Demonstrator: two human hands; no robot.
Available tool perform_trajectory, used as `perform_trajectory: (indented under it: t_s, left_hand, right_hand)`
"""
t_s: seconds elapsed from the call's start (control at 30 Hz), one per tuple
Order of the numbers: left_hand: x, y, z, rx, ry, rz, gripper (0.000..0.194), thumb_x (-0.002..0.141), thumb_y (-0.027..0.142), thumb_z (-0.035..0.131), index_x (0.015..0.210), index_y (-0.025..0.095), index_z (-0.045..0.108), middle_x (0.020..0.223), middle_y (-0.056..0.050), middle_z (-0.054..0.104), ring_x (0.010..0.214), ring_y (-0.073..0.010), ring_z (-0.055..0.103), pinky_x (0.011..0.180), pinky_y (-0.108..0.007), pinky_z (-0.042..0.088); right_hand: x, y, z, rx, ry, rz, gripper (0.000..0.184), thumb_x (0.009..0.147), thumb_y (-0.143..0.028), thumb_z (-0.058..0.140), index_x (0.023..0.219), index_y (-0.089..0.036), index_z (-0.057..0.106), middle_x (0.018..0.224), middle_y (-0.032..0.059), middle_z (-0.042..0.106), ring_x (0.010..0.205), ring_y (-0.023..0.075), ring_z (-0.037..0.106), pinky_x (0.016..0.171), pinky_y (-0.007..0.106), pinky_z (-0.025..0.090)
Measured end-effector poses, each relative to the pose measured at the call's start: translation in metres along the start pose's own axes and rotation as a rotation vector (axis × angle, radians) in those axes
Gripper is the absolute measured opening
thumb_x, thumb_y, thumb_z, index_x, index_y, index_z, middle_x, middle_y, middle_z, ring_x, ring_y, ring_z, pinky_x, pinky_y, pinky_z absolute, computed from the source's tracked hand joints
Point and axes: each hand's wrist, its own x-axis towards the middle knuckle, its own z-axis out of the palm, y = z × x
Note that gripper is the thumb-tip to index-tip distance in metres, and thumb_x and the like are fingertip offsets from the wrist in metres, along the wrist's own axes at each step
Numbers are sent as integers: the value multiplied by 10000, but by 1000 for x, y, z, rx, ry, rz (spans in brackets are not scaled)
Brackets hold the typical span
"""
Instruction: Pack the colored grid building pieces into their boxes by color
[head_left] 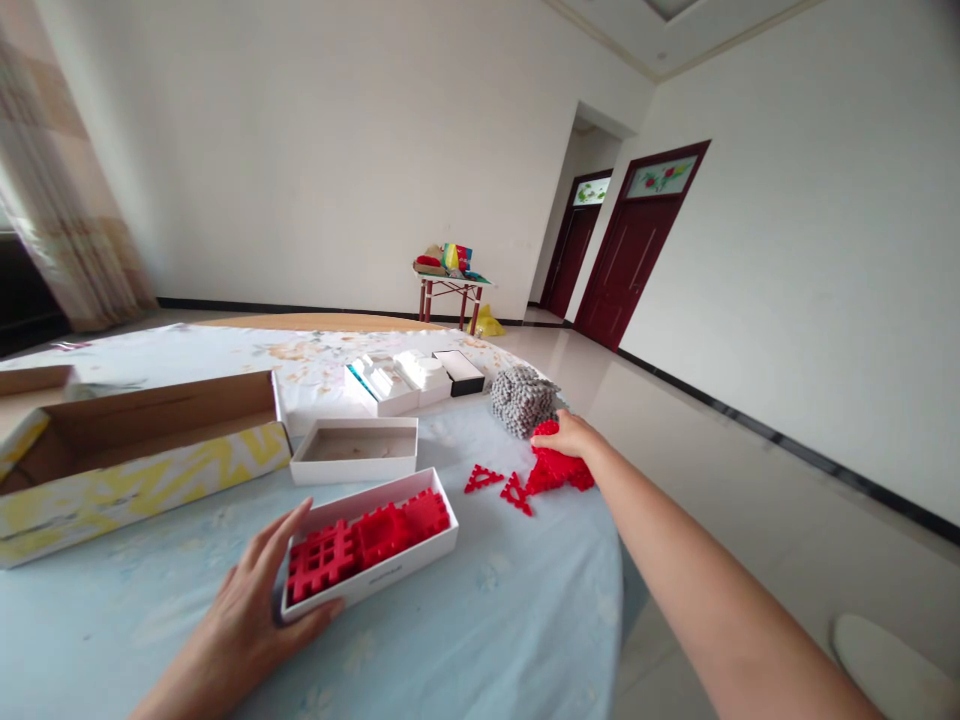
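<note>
Seen from the head camera, a person's left hand [251,600] spans the left end of an open white cardboard box [431,550], thumb along its near wall and fingers at the far one. Inside lie red plastic notched pieces [382,535]. To the right, the right hand [568,437] curls over a heap of red plastic parts [555,472]; whether it grips one cannot be told. Two red plastic triangles [482,478] lie loose between box and heap, and a knobbly grey cluster [521,400] sits just beyond the right hand.

A shallow white open tray [330,468] stands just past the filled box. To its left is a long brown cardboard carton with yellow-and-white sides [150,490]; farther off are filled white boxes [390,400] and a small black-and-white box [469,383]. All rest on a pale blue floral tablecloth [450,640].

Dark print on the filled box's near wall and faint marks on the carton are too small to read.
</note>
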Motion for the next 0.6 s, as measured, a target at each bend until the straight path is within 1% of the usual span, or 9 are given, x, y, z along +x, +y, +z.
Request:
perform_trajectory:
  t_s: [0.07,0.13,0.23,0.33,0.47,0.6]
  left_hand:
    - [0,-2,-1,8,-17,3,757,745,502,502,1386,323,140,1293,-95,385,1142,-322,457,914,-477,405]
    - [1,-3,-4,29,-58,9,795,733,494,533,1388,322,117,1304,-95,372,1157,-317,447,920,-459,412]
    - [1,-5,-5,53,-101,13,834,723,479,562,1391,318,89,1312,-99,359,1169,-312,435,931,-447,408]
    - [0,-5,-4,51,-84,9,839,723,468,565,1392,314,83,1318,-99,349,1164,-307,436,932,-445,403]
    - [-1,-4,-3,38,-47,18,860,706,461,585,1397,306,97,1304,-95,367,1137,-299,456,918,-429,413]
    - [-2,1,-8,39,-108,16,845,729,459,571,1399,300,82,1311,-97,357,1176,-290,422,943,-425,394]
  right_hand:
    - [5,-5,5,-29,-41,25,824,531,-612,646,1174,-127,474,1122,165,568,1021,271,554,804,331,434]
    - [9,-9,9,-58,-63,48,800,512,-554,683,1160,-130,480,1120,163,570,1020,268,555,803,323,431]
    - [14,-13,13,-98,-84,63,698,504,-471,707,1097,-156,516,1084,142,594,980,265,573,773,323,437]
    - [19,-13,16,-119,-102,48,606,521,-411,700,1049,-164,535,1035,125,614,918,254,595,729,314,445]
    - [21,-15,18,-122,-113,15,622,507,-386,711,1055,-156,527,1000,116,622,871,246,606,691,300,450]
    - [18,-18,14,-118,-89,-22,603,539,-378,698,1077,-170,523,1020,108,619,906,247,595,721,298,444]
